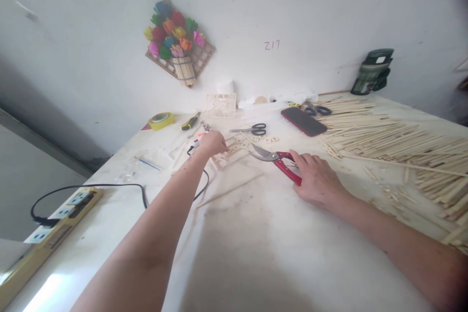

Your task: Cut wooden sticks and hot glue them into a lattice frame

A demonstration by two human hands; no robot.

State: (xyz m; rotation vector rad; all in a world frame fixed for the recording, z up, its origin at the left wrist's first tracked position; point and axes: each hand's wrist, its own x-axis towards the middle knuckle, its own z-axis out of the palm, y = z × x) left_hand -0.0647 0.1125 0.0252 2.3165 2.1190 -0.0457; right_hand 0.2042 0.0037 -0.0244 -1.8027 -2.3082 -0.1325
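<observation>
My right hand (314,175) is wrapped round the red handles of a pair of pruning shears (287,170), whose blades are spread and point left. My left hand (215,144) is closed, knuckles up, over a small frame of thin wooden sticks (223,158); what its fingertips pinch, if anything, is hidden. Just left of that hand lies a white glue gun (195,144), partly covered by it. Several small wooden squares (258,139) lie in a row past the frame. Below the frame a single thin stick (230,190) rests on the table.
Black-handled scissors (256,129), a phone (304,122) and a box cutter (190,122) lie farther back, with yellow tape (161,120) at left. Many wooden sticks (383,131) cover the right side. A black cord (109,185) runs from the power strip (69,219).
</observation>
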